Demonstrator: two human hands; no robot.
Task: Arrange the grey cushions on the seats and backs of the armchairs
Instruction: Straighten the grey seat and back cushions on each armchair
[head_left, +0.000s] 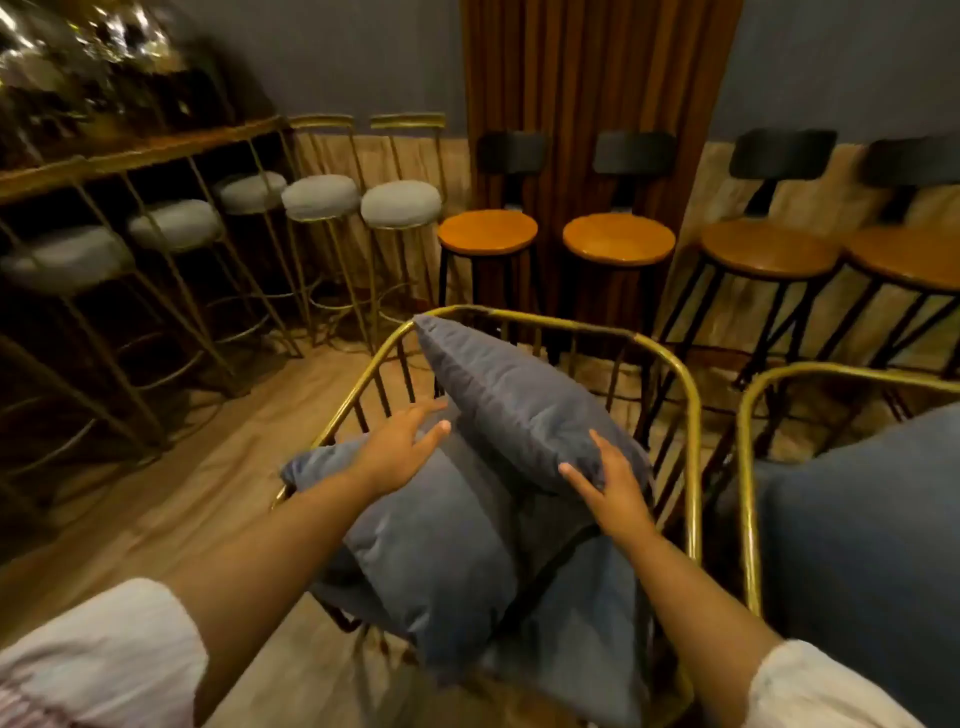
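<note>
A gold-framed wire armchair (691, 415) stands in front of me. One grey cushion (514, 400) leans tilted against its back, one corner up at the rim. A second grey cushion (431, 551) lies across the seat and hangs over the left side, and a third grey cushion (576, 649) lies on the seat below it. My right hand (608, 488) grips the lower right corner of the tilted cushion. My left hand (405, 441) is open, fingers spread, touching the tilted cushion's lower left edge above the second cushion.
A second gold armchair (748, 467) with a grey cushion (862, 545) stands close on the right. Grey-topped gold bar stools (322, 197) line a counter (130, 150) at left; wooden-seat black stools (618, 239) stand along the back wall. Wooden floor (182, 493) lies to the left.
</note>
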